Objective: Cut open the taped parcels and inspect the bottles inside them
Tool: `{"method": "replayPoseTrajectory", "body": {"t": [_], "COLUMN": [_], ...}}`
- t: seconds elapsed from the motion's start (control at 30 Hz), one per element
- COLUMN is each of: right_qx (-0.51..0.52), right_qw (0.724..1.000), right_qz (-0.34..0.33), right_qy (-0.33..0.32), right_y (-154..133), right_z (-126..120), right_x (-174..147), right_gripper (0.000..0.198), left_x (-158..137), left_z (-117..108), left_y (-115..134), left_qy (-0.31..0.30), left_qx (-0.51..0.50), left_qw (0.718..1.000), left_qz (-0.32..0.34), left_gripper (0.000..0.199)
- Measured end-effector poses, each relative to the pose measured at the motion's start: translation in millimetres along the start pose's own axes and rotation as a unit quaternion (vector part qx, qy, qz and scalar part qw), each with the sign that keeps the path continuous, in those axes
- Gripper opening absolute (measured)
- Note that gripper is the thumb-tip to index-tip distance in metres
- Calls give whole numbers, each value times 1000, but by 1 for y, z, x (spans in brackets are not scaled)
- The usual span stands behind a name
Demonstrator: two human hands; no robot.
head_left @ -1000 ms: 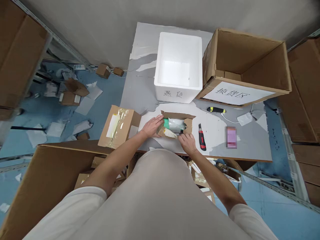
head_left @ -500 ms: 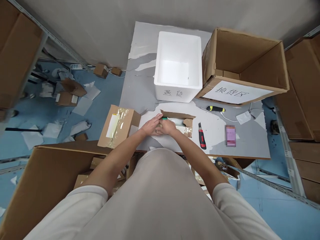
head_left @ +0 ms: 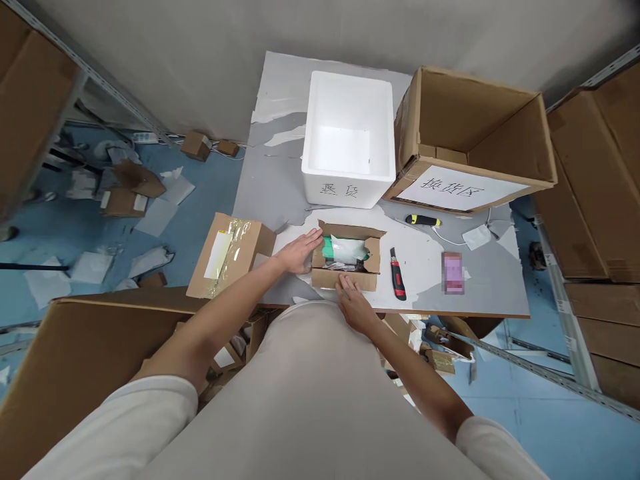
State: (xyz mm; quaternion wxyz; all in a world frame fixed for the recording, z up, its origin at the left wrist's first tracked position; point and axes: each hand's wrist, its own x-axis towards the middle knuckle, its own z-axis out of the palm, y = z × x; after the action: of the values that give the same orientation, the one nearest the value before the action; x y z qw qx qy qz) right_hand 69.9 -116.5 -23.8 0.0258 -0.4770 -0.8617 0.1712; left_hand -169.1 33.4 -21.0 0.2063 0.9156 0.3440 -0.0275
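Note:
In front of my body on the table lies a small cardboard box (head_left: 345, 279) with its flaps folded up. Inside it show a white plastic packet (head_left: 349, 250), something green beside the packet, and darker contents that I cannot make out. My left hand (head_left: 301, 251) is flat against the box's left side, fingers stretched out. Along the near flap rest the spread fingers of my right hand (head_left: 354, 301). A red and black utility knife (head_left: 397, 275) lies just right of the box.
Behind stand a white foam box (head_left: 349, 190) and a large open carton (head_left: 480, 170) with a paper sign. A taped carton (head_left: 233, 257) sits at the left. A yellow and black cutter (head_left: 423, 220) and a blurred pink item (head_left: 453, 273) lie at the right of the table (head_left: 270, 173).
Both hands were together over the left end of the small box. My right hand has moved down to the near flap, which now stands folded outward, and the contents show.

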Motion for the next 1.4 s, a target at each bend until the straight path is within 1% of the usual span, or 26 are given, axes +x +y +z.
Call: {"method": "replayPoseTrajectory", "body": {"t": [0.07,0.13,0.17,0.2,0.23,0.3,0.37,0.4,0.47,0.53,0.6,0.63,0.67,0.7,0.77,0.8,0.87,0.93,1.0,1.07,1.13,1.17,1.23,1.27,1.33,1.4], "right_qx": [24,17,-3,-31,-64,-135,-182,-197,-214,-226,-221,-210,-195,-180,-155,-148,-139,-125,-109,-115,-140,-151,-161,-167,-188,-207], "right_qw": [1000,999,998,997,995,982,967,963,963,964,968,971,976,980,985,986,985,984,983,982,981,981,981,978,966,953], "right_qz": [5,38,53,57,45,19,15,21,36,53,66,67,65,62,65,71,94,120,136,141,134,123,106,108,146,185], "right_qy": [-16,-18,-21,-31,-58,-129,-175,-181,-163,-131,-100,-88,-76,-62,-37,-28,-25,-38,-51,-41,-12,-5,-32,-59,-105,-124], "right_y": [13,27,33,39,44,50,54,55,58,63,69,72,74,77,84,88,97,106,111,109,100,94,82,77,72,74], "right_z": [-8,-26,-37,-48,-58,-73,-80,-82,-83,-84,-86,-86,-85,-84,-78,-73,-62,-52,-48,-52,-59,-63,-65,-63,-55,-44], "right_x": [-4,10,21,34,47,68,78,79,72,60,47,41,35,30,20,16,7,0,-4,-4,4,11,31,43,68,90], "right_gripper": [44,45,44,43,39,33,31,32,33,35,33,31,32,37,56,66,78,86,87,80,66,56,42,40,43,50], "left_x": [-1,3,7,13,21,38,53,58,59,51,36,28,21,14,3,0,-3,-4,-3,-3,-2,-2,-2,-2,-3,-3], "left_z": [-15,-25,-28,-28,-26,-21,-17,-17,-20,-28,-34,-36,-36,-34,-27,-22,-10,3,12,18,20,20,21,21,21,22], "left_y": [10,26,35,44,52,64,69,69,68,67,65,65,64,62,56,53,46,40,37,35,34,34,34,34,35,37], "left_qy": [-6,28,44,49,39,-19,-74,-86,-80,-56,-35,-23,-9,4,20,21,16,13,21,34,42,44,46,46,48,51], "left_qx": [21,48,60,70,78,100,151,181,221,228,216,204,187,167,125,109,86,70,59,50,43,39,33,30,25,20], "left_qw": [999,996,995,995,996,993,982,976,970,971,976,978,980,982,984,984,983,981,980,980,981,981,982,981,980,979], "left_qz": [-26,-67,-71,-56,-22,62,89,84,64,37,-13,-41,-67,-89,-125,-139,-164,-181,-189,-189,-185,-183,-182,-184,-190,-196], "left_gripper": [88,59,44,32,27,22,20,20,22,22,22,30,47,70,110,123,136,142,145,146,146,146,145,144,143,143]}}
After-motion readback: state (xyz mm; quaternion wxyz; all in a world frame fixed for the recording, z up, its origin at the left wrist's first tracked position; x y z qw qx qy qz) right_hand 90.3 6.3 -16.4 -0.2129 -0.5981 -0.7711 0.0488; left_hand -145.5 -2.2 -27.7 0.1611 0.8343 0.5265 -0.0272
